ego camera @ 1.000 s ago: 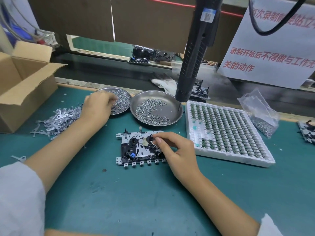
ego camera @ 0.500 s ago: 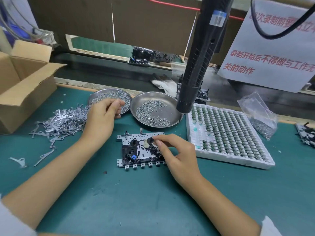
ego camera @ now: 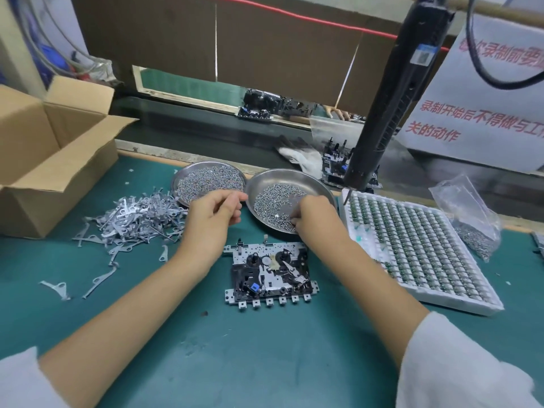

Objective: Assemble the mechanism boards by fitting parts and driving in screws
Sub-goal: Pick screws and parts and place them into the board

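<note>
The mechanism board (ego camera: 269, 272), a grey metal plate with black parts and a blue piece, lies flat on the green mat between my forearms. My left hand (ego camera: 212, 219) hovers beyond its left corner, next to the left dish of tiny screws (ego camera: 176, 178). Its fingers are curled, thumb and forefinger pinched on something too small to make out. My right hand (ego camera: 312, 216) reaches into the right dish of screws (ego camera: 294, 172), fingertips curled down and pinching among the screws. A black electric screwdriver (ego camera: 379, 113) hangs above the right dish's far edge.
A white tray of small green parts (ego camera: 412, 245) lies to the right, with a plastic bag of screws (ego camera: 468, 219) behind it. To the left are a pile of grey metal levers (ego camera: 132, 219) and an open cardboard box (ego camera: 53, 160). A conveyor runs along the back.
My right hand left the board and moved up into the right dish. My left hand drew back from the left dish toward the middle, fingers pinched.
</note>
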